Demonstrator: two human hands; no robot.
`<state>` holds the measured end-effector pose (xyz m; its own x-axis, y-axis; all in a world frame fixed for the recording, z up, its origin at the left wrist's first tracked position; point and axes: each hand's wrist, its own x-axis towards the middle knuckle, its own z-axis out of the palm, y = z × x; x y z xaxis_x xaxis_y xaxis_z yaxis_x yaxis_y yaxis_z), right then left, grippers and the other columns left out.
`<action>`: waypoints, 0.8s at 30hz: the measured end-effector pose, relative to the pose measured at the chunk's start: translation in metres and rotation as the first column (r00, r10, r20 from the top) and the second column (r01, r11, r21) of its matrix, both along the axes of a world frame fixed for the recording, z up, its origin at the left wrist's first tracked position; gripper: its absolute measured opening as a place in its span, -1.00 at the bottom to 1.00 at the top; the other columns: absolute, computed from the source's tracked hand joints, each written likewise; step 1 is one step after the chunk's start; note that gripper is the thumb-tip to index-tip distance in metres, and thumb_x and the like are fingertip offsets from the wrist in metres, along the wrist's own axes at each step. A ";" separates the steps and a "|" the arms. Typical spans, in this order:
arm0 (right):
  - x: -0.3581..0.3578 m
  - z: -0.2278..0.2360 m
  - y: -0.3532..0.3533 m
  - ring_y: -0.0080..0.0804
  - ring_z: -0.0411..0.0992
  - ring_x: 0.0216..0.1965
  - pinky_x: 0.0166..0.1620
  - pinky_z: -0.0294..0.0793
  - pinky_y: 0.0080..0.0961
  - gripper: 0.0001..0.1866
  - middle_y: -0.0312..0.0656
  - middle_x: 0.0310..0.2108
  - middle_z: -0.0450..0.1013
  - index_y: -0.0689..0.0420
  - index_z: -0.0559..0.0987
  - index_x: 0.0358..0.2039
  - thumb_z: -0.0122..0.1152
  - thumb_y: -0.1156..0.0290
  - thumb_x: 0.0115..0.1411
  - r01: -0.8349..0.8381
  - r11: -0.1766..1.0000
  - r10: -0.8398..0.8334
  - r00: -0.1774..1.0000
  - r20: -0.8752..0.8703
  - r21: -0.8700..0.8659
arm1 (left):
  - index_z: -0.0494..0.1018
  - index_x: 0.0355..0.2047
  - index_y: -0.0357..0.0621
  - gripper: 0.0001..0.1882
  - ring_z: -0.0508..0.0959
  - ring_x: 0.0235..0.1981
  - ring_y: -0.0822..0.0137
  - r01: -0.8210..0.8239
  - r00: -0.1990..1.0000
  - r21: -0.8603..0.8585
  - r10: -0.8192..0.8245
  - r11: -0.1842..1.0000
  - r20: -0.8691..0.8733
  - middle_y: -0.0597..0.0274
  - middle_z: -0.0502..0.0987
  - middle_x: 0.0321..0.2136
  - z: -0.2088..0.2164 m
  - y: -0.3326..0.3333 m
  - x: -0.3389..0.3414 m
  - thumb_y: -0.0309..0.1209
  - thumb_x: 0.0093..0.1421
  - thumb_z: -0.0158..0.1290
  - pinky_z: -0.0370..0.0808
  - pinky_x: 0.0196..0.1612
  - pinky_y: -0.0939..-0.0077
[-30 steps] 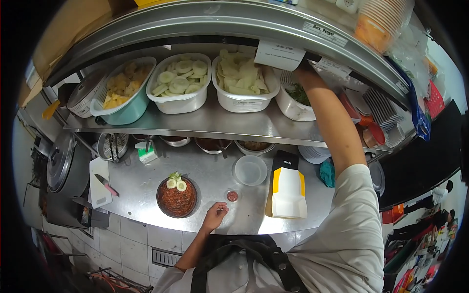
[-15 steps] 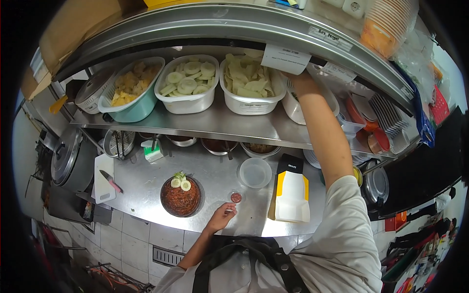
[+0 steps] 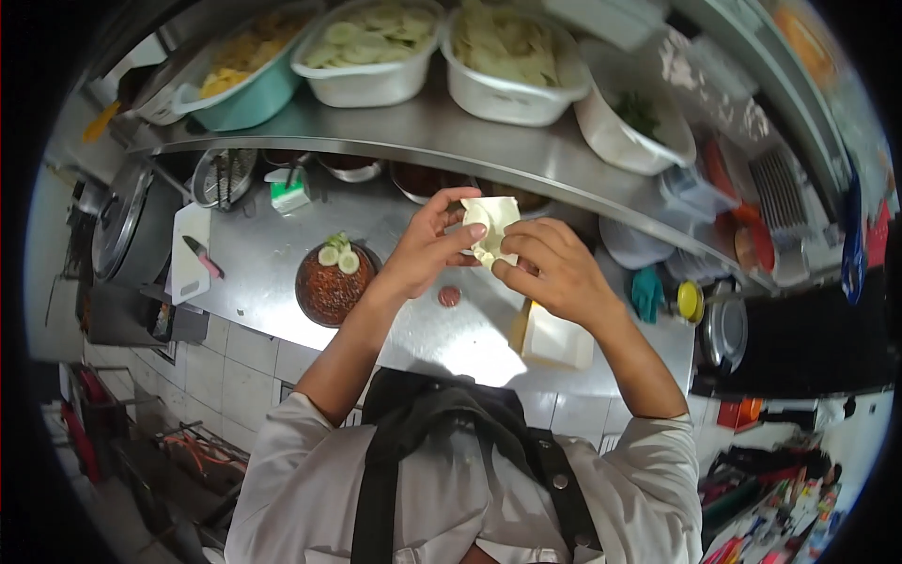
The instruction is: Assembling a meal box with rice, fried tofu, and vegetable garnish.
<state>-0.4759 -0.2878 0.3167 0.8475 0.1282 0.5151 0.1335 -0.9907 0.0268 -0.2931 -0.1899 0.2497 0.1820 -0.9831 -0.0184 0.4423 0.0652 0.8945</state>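
While pinching a thin pale piece (image 3: 496, 212) in narrowed left grip (image 3: 425, 247) and right grip (image 3: 552, 271), has a dish (image 3: 301, 305) of red sauce (image 3: 334, 293) at nine o'clock.

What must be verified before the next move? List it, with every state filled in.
1. Pale leaf-like piece held by left hand and right hand: ok.
2. Underside of that piece clean: cannot tell, out of view.
3. Small cup with red contents uncovered by the hands: ok.
4. Yellow-and-white box wholly in view: not ok, right hand hides part.
5. Cucumber slices on the red food: ok.
6. Knife wholly on the white board: not ok, handle juts past its edge.
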 end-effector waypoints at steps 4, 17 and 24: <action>-0.047 -0.066 0.004 -0.29 0.42 -0.15 -0.11 0.41 -0.41 -0.79 -0.17 -0.19 0.40 0.12 0.53 -0.37 0.32 0.47 -0.07 0.218 0.712 -0.331 0.942 0.046 0.668 | 0.21 0.07 -0.16 -0.51 0.58 -0.33 0.38 0.048 0.991 0.133 -0.063 0.990 0.117 0.11 0.50 -0.16 -0.065 -0.020 -0.042 -0.47 0.14 0.11 0.52 -0.31 0.54; -0.160 -0.191 0.010 -0.39 0.50 -0.47 -0.34 0.44 -0.45 -0.83 -0.07 -0.48 0.54 0.27 0.58 -0.30 0.15 0.45 0.14 0.384 -0.036 -0.718 0.633 -0.291 0.923 | 0.54 -0.25 -0.23 -0.79 0.59 -0.34 0.30 -0.021 0.705 0.133 -0.079 0.991 0.705 0.09 0.58 -0.36 -0.131 -0.070 -0.188 -0.39 0.14 0.12 0.49 -0.26 0.48; -0.208 -0.255 0.009 -0.59 0.49 -0.34 -0.22 0.50 -0.61 -0.71 -0.23 -0.30 0.52 0.29 0.49 -0.14 0.15 0.35 0.23 -0.269 -0.648 -0.414 0.910 -0.033 0.713 | 0.38 -0.05 -0.32 -0.63 0.55 -0.27 0.44 0.450 0.858 0.461 -0.514 0.764 0.014 0.23 0.53 -0.24 -0.150 -0.087 -0.182 -0.44 0.16 0.14 0.51 -0.20 0.59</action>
<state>-0.6834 -0.2790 0.0620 0.5731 -0.7635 -0.2977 0.3794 0.5692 -0.7294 -0.4754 -0.2766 0.0998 -0.2819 -0.8379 -0.4675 0.1872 -0.5259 0.8297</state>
